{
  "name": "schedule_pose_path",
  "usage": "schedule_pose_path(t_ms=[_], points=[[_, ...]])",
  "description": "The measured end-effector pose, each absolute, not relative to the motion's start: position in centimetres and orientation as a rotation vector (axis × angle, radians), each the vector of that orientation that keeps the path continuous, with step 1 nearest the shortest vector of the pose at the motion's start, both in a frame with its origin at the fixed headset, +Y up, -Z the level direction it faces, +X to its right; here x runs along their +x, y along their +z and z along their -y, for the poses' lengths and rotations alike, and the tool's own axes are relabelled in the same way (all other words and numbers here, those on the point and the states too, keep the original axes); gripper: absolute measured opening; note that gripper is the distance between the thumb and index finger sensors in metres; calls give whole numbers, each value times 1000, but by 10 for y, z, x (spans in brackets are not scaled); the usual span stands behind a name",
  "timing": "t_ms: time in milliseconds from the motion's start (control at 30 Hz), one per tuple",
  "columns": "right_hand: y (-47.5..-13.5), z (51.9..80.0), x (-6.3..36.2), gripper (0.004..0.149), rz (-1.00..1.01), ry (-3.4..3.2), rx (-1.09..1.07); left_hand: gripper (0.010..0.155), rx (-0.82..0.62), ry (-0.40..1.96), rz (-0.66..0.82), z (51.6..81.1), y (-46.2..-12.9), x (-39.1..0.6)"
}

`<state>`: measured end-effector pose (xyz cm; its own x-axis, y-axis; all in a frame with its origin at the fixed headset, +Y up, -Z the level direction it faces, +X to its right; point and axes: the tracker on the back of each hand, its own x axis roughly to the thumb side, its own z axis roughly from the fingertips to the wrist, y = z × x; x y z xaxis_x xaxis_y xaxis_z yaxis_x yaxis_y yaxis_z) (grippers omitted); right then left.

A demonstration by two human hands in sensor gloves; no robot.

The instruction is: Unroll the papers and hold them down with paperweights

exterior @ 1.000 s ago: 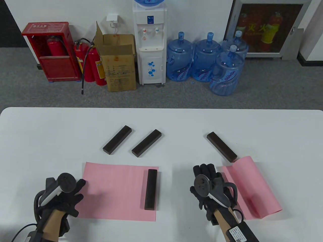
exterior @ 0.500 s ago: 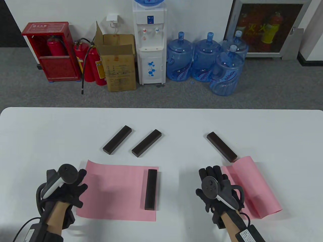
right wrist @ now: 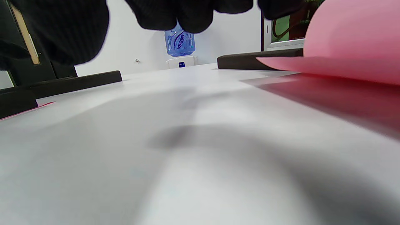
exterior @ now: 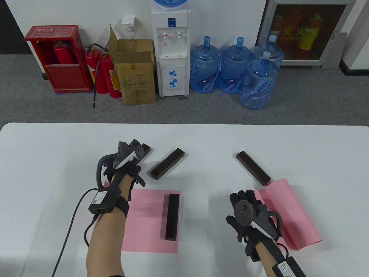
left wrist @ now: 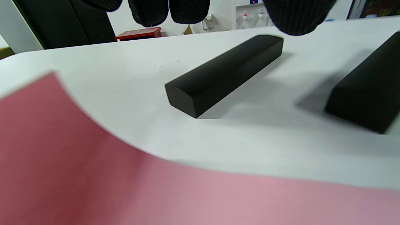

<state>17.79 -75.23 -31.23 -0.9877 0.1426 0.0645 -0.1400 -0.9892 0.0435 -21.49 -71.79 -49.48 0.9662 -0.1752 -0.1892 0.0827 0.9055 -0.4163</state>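
Observation:
My left hand is over the leftmost dark paperweight. In the left wrist view its fingertips hang open just above that bar, not touching it. The left pink paper lies behind it with a paperweight on its right edge; its free left part lifts in a curl. My right hand is open at the left edge of the right pink paper, which still curls at its far side. It holds nothing.
A second loose paperweight lies right of my left hand and shows in the left wrist view. A third lies by the right paper's far corner. The white table ends beyond them. A cable trails from my left forearm.
My left hand has let go of the left paper's left edge and reached forward over the leftmost paperweight. That edge has lifted. My right hand has barely moved.

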Motion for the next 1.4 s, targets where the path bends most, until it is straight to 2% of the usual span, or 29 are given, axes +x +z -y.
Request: schedule_pose_path(t_ms=[167,300,333,400,567,667,867,1033,1200,1400], points=[[-313,755,178,80,-89,3005,92,77,-415,-186,-278,744,-518,-215],[-315,757,181,80,-110,2994,75,75,-461,-181,-268,759,-525,-215],[-315,757,182,80,-114,2989,72,77,-435,-208,-273,761,-526,-213],[-315,757,183,80,-112,2982,68,76,-340,-277,-211,762,-527,-211],[-315,757,183,81,-123,2980,76,75,-322,-249,-180,757,-521,-209],[-315,756,183,82,-120,2972,78,71,-333,-208,-161,739,-512,-208],[-315,754,184,83,-107,2939,88,59,-186,-93,-70,681,-467,-213],[-316,754,183,88,-81,2919,117,56,-77,-94,-53,654,-415,-227],[-315,753,183,89,-54,2921,147,57,-100,-87,-11,659,-369,-240],[-314,754,182,90,-58,2928,154,57,-148,-180,-13,693,-335,-252]])
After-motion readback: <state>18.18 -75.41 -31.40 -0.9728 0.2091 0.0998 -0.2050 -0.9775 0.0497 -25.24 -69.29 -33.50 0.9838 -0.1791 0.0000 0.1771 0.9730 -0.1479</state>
